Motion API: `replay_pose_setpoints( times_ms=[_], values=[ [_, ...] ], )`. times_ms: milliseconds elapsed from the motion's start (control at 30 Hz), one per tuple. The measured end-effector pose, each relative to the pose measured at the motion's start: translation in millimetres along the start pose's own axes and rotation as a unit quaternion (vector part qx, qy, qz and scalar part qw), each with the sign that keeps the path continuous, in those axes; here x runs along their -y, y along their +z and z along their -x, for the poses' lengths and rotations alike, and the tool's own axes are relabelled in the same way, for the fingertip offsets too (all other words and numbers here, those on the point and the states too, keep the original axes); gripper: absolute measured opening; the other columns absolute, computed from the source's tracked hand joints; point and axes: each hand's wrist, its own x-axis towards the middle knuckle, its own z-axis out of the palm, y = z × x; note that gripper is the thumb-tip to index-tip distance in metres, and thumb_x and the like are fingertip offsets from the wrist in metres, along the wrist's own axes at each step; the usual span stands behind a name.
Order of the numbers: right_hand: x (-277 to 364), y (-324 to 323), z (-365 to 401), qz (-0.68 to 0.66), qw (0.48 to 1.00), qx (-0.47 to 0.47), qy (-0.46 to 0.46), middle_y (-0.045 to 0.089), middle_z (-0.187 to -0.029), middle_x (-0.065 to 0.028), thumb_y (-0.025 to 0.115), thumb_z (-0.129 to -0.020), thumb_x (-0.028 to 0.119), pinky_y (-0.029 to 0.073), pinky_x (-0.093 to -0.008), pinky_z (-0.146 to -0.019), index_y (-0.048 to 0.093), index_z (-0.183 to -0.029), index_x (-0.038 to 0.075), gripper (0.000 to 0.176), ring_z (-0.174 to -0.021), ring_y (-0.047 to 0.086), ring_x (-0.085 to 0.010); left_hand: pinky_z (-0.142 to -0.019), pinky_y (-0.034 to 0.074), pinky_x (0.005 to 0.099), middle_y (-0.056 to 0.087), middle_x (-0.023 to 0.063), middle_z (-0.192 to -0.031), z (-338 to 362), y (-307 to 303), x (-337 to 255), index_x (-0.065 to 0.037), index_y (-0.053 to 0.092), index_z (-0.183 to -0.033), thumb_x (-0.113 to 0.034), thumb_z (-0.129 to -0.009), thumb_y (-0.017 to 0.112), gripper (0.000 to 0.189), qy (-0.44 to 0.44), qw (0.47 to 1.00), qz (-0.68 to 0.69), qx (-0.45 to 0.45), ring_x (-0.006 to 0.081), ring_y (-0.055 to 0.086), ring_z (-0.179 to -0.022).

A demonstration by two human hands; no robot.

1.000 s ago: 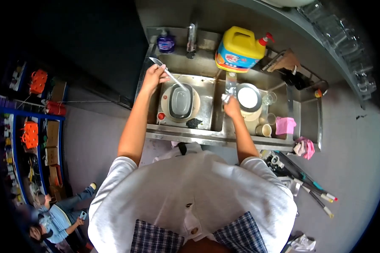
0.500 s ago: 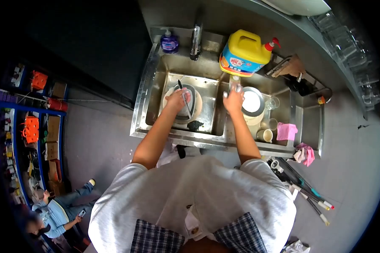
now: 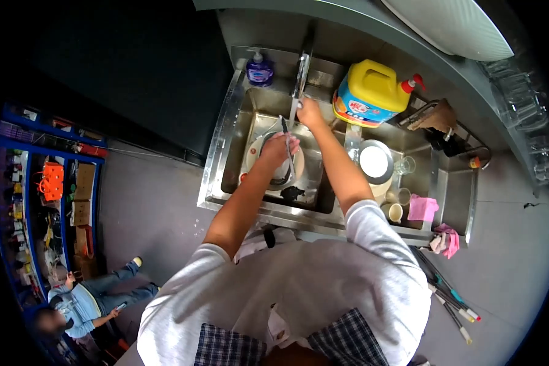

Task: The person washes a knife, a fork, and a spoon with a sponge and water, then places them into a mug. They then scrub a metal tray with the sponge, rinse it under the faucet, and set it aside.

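My left hand is closed around a knife with a black handle, held over the left basin. Below it lie stacked plates and a bowl, partly hidden by the hand. A dark wet clump rests near the basin's front. My right hand is raised just below the faucet, its fingers curled; what they hold, if anything, is hidden. A narrow shiny strip, seemingly water, shows between the spout and that hand.
A yellow detergent jug and purple soap bottle stand behind the basins. Plates, glasses, a cup and a pink cloth sit to the right. A person is by the shelves at left.
My right hand has moved left from the plates in the right basin to the faucet. My left hand still holds the knife over the left basin. The view has shifted.
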Motion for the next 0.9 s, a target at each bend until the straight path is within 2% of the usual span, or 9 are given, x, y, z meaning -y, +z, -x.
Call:
replay_pose_setpoints(
  times_ms=[133, 167, 200, 267, 300, 433, 533, 667, 900],
  values=[
    [-16, 30, 51, 0.008, 0.972, -0.235, 0.002, 0.062, -0.074, -0.0208, 0.058, -0.080, 0.020, 0.048, -0.0427, -0.064, 0.059, -0.092, 0.002, 0.022, -0.068, 0.059, -0.0392, -0.069, 0.053, 0.0390, 0.058, 0.0099, -0.083, -19, -5, 4, -0.005, 0.048, -0.100, -0.011, -0.089, 0.050, 0.013, -0.004, 1.000, 0.025, -0.005, 0.0246, 0.061, -0.078],
    [-25, 37, 71, -0.179, 0.974, -0.065, 0.122, 0.061, -0.072, -0.0162, 0.055, -0.084, 0.022, 0.048, -0.0393, -0.060, 0.060, -0.090, 0.002, 0.022, -0.063, 0.059, -0.0329, -0.070, 0.053, 0.0384, 0.058, 0.0098, -0.083, -25, -5, 6, -0.005, 0.049, -0.100, -0.011, -0.089, 0.050, 0.013, -0.005, 1.000, 0.028, -0.012, 0.0241, 0.060, -0.078],
    [-30, 41, 91, -0.354, 0.899, 0.109, 0.233, 0.061, -0.070, -0.0115, 0.053, -0.087, 0.024, 0.048, -0.0359, -0.055, 0.060, -0.089, 0.002, 0.023, -0.057, 0.059, -0.0266, -0.069, 0.052, 0.0381, 0.058, 0.0093, -0.083, -35, -9, 8, -0.005, 0.049, -0.098, -0.013, -0.090, 0.048, 0.011, 0.003, 1.000, 0.003, -0.009, 0.0237, 0.060, -0.078],
    [6, 25, 116, -0.443, 0.791, 0.154, 0.392, 0.059, -0.069, -0.0059, 0.049, -0.090, 0.028, 0.045, -0.0296, -0.048, 0.060, -0.086, 0.002, 0.028, -0.053, 0.056, -0.0162, -0.069, 0.049, 0.0374, 0.057, 0.0083, -0.083, -55, -22, 12, -0.006, 0.050, -0.095, -0.017, -0.092, 0.045, 0.012, 0.019, 0.999, -0.048, -0.009, 0.0230, 0.060, -0.078],
    [21, 17, 126, -0.474, 0.789, 0.144, 0.364, 0.059, -0.068, -0.0056, 0.049, -0.090, 0.028, 0.044, -0.0282, -0.049, 0.061, -0.084, 0.002, 0.029, -0.055, 0.055, -0.0152, -0.062, 0.048, 0.0340, 0.059, 0.0087, -0.085, -54, -16, 9, -0.005, 0.053, -0.095, -0.021, -0.092, 0.046, 0.018, 0.026, 0.999, -0.044, -0.013, 0.0211, 0.060, -0.077],
    [11, 29, 130, -0.390, 0.842, 0.111, 0.356, 0.061, -0.070, -0.0082, 0.051, -0.088, 0.024, 0.046, -0.0313, -0.059, 0.062, -0.089, 0.000, 0.026, -0.067, 0.059, -0.0168, -0.055, 0.047, 0.0252, 0.060, 0.0059, -0.072, -44, 14, -13, -0.003, 0.059, -0.085, -0.016, -0.089, 0.052, 0.016, 0.121, 0.984, -0.126, -0.048, 0.0151, 0.056, -0.058],
    [-2, 39, 112, -0.204, 0.971, 0.090, 0.088, 0.064, -0.078, -0.0136, 0.055, -0.084, 0.019, 0.047, -0.0350, -0.067, 0.063, -0.093, 0.001, 0.022, -0.072, 0.060, -0.0226, -0.053, 0.045, 0.0235, 0.058, 0.0023, -0.067, -48, 10, -25, -0.003, 0.060, -0.080, -0.015, -0.088, 0.053, 0.017, 0.262, 0.917, -0.300, 0.001, 0.0105, 0.054, -0.056],
    [-3, 52, 74, -0.158, 0.977, 0.121, 0.075, 0.065, -0.089, -0.0187, 0.057, -0.082, 0.018, 0.046, -0.0371, -0.075, 0.062, -0.100, 0.003, 0.024, -0.086, 0.062, -0.0313, -0.050, 0.045, 0.0238, 0.058, -0.0004, -0.064, -6, 19, -46, -0.002, 0.062, -0.080, -0.007, -0.080, 0.062, 0.006, 0.380, 0.765, -0.520, 0.009, 0.0068, 0.054, -0.056],
    [34, 44, 59, -0.112, 0.968, 0.173, 0.142, 0.064, -0.089, -0.0180, 0.049, -0.087, 0.032, 0.046, -0.0375, -0.074, 0.061, -0.102, 0.005, 0.033, -0.085, 0.061, -0.0323, -0.055, 0.046, 0.0282, 0.062, 0.0137, -0.068, 29, 33, -68, 0.001, 0.063, -0.082, -0.009, -0.080, 0.064, 0.010, 0.445, 0.695, -0.565, 0.000, 0.0159, 0.061, -0.058]
  ],
)
